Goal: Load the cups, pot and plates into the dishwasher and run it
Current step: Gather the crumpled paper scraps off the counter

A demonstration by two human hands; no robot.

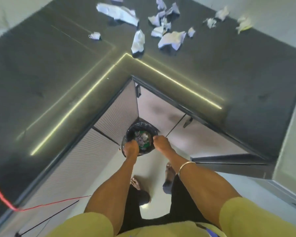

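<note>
One bin (140, 141), two hands (131, 148), many papers (117, 13)

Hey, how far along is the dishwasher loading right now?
Nothing looks loaded: no cups, pot, plates or dishwasher in view. In hand: the left hand and right hand grip a lined bin at the counter corner; crumpled paper lies on top. All loading and running remains.

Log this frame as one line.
both hands grip bin rim | crumpled paper on counter | no dishes in view
</note>
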